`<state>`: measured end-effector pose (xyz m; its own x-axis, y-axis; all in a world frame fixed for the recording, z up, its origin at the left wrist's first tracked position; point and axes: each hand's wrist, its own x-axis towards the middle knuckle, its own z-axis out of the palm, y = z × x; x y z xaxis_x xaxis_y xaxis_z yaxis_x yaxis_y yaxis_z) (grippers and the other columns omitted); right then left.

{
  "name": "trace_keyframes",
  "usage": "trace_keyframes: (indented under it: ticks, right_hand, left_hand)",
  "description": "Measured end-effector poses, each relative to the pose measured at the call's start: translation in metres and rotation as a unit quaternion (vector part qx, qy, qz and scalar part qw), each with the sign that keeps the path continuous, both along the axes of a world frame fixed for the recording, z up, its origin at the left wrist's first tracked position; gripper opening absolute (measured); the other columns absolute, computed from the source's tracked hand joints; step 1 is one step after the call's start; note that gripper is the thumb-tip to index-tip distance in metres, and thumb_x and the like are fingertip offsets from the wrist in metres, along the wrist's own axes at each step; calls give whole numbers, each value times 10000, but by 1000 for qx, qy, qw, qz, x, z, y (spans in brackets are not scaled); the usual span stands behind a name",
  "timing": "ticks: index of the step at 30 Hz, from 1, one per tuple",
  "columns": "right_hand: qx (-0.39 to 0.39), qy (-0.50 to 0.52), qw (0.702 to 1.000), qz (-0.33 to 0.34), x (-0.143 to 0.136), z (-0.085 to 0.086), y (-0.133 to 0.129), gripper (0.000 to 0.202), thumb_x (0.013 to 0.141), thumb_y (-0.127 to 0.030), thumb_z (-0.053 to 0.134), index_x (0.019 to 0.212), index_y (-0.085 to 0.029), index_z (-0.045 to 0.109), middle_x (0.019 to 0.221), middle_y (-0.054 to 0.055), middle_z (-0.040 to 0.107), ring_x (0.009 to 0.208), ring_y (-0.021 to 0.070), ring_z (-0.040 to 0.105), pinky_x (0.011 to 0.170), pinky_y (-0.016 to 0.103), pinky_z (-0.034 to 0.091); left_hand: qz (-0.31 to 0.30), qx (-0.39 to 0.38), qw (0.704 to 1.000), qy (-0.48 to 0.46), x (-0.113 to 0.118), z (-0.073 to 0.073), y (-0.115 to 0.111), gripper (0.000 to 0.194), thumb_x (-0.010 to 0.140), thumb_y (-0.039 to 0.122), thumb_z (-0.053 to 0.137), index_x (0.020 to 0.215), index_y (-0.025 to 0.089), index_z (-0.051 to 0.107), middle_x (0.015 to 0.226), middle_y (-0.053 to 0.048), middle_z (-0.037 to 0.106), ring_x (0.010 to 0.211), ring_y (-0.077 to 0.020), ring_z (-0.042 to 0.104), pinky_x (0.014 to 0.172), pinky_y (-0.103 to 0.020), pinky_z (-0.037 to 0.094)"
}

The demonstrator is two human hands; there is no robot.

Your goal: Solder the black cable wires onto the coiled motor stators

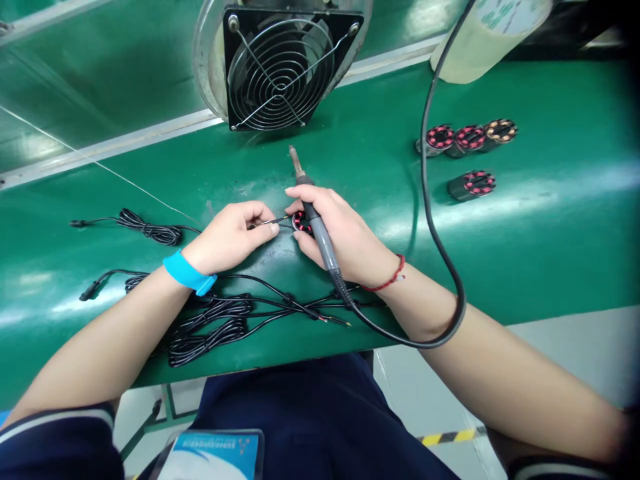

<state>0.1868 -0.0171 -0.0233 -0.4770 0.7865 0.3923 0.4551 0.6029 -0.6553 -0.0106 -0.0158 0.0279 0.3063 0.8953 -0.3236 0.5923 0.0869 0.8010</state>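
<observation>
My left hand (pixel 227 233) pinches the thin end of a black cable (pixel 277 221) between thumb and fingers. That end reaches to a small round motor stator with red windings (pixel 299 221), which my right hand (pixel 347 233) holds by thumb and fingertips. The same hand also grips a soldering iron (pixel 323 237), its tip pointing up and away toward the fan, apart from the stator. Part of the stator is hidden behind the iron's handle. A thin pale wire (pixel 110 168), seemingly solder, runs from the left edge toward my left hand.
Coiled black cables (pixel 210 330) lie along the bench's near side, another coil (pixel 150 227) at left. Several stators (pixel 473 183) stand at right. A caged fan (pixel 280 77) and a tape roll (pixel 487 40) are behind. The iron's cord (pixel 425 173) loops over my right forearm.
</observation>
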Motion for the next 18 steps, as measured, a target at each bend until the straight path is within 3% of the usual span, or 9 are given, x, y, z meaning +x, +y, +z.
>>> trace_keyframes:
  ticks: [3, 5, 11, 18]
  right_hand:
    - [-2, -8, 1000, 1, -1, 3, -2, 513, 789, -151, 529, 1296, -176, 450, 1033, 68, 677, 980, 238, 629, 906, 432, 524]
    - [-5, -18, 1000, 6, -1, 5, -3, 507, 792, -154, 528, 1292, -187, 449, 1029, 64, 682, 986, 248, 628, 904, 447, 518]
    - [-2, -16, 1000, 17, 0, 5, -3, 519, 809, -172, 534, 1316, -209, 429, 1084, 62, 689, 1007, 247, 616, 946, 464, 483]
    - [31, 16, 999, -4, -7, -1, -4, 486, 811, -180, 547, 1290, -201, 461, 1032, 55, 700, 968, 237, 601, 886, 408, 490]
  left_hand:
    - [98, -52, 991, -75, 3, -1, 1, 160, 785, 268, 592, 689, 141, 595, 612, 37, 521, 547, -70, 390, 567, -241, 319]
    - [122, -48, 987, -94, 5, -4, 1, 156, 761, 267, 623, 675, 137, 615, 617, 32, 556, 564, -71, 426, 588, -238, 344]
    - [96, -9, 994, -47, 10, -7, -1, 193, 750, 314, 675, 727, 127, 716, 657, 4, 653, 619, -98, 503, 626, -244, 399]
    - [79, 20, 996, -38, 8, -6, 1, 265, 819, 322, 574, 640, 131, 614, 574, 33, 514, 562, -75, 396, 554, -230, 309]
